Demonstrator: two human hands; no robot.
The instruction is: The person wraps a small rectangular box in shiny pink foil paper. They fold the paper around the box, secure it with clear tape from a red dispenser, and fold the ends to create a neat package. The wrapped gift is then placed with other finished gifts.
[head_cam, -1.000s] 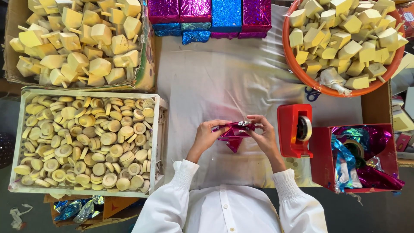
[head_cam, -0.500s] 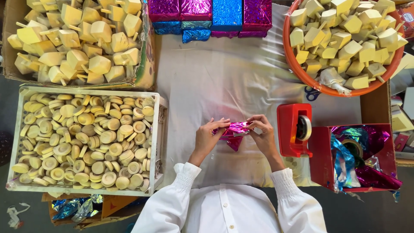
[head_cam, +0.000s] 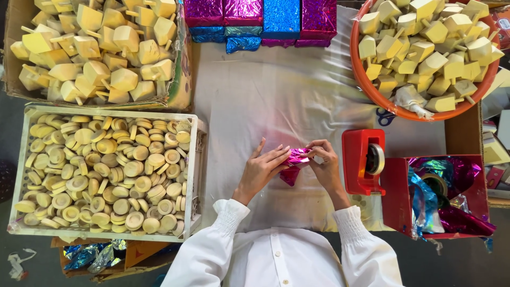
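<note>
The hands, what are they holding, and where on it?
Both hands hold a small piece wrapped in pink foil: left hand presses its left side, right hand pinches its right end.

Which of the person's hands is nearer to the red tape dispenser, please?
The right hand: it sits just beside the red tape dispenser, pinching the pink foil piece. The left hand holds the foil's far side, farther off.

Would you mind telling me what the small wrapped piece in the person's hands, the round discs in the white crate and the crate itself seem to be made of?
Wrapped piece, between the left hand and right hand: shiny magenta metallic foil, going by its crinkles and glints; the core is hidden.
Round discs: probably unfinished pale wood, matte and yellowish.
White crate: likely moulded plastic, with perforated walls.
</note>
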